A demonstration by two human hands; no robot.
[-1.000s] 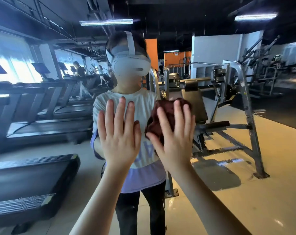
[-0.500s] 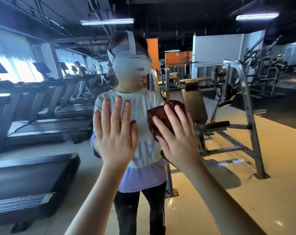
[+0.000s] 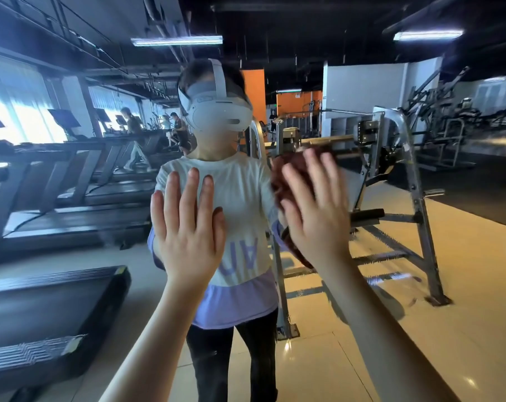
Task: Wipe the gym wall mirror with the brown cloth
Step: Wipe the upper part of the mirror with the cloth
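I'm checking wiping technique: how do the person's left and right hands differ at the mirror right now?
The left hand lies bare and flat against the mirror; the right hand presses the brown cloth against it. The left hand looks sharp; the right hand is blurred. The right hand sits higher than the left hand. Both have straight, spread fingers.
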